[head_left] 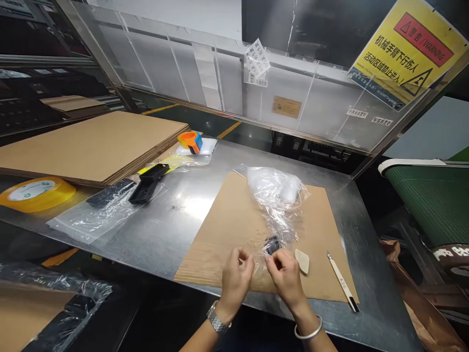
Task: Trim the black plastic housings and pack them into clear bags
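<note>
My left hand [236, 278] is closed in a pinch low over the cardboard sheet [212, 234], its fingertips at the near edge of a thin clear plastic bag [259, 268]. Opposite it, my right hand [287, 278] also pinches the bag's edge. A small black part [271, 244] lies just beyond my right fingertips, seemingly inside the film; its exact kind is unclear. Crumpled clear plastic bags [274, 188] spread farther back on the cardboard. Just right of my right hand lies a beige flat block [302, 261], and beyond it a white pen-like craft knife [342, 281].
Stacked cardboard sheets [98, 142], a yellow tape roll [38, 193], a black tray [148, 183] on plastic bags and an orange-blue tape roll [190, 142] occupy the left. A clear panel [176, 63] rises behind the metal table [164, 234]. At right is a green conveyor belt [432, 195].
</note>
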